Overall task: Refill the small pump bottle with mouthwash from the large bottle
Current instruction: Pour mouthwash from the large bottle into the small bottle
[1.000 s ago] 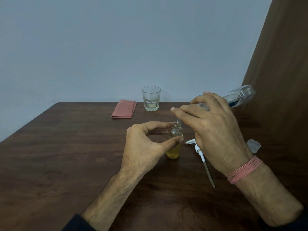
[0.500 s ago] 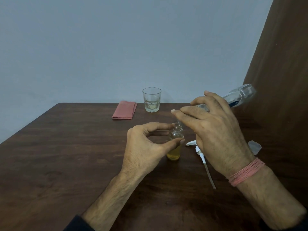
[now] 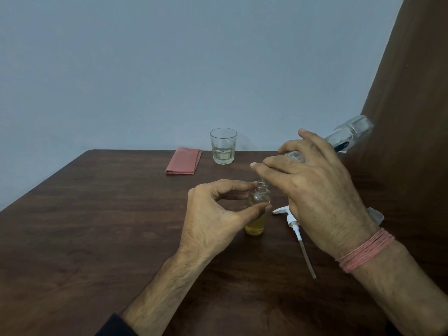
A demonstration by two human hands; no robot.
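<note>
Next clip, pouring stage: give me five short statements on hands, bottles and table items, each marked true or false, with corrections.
1. The left hand holds the small bottle. True.
2. The pump is screwed onto the small bottle. False: it lies on the table.
3. The right hand tilts the large bottle over the small one. True.
4. The small bottle is full. False: yellow liquid fills only its lower part.
5. The cloth covers the glass. False: it lies beside it.
</note>
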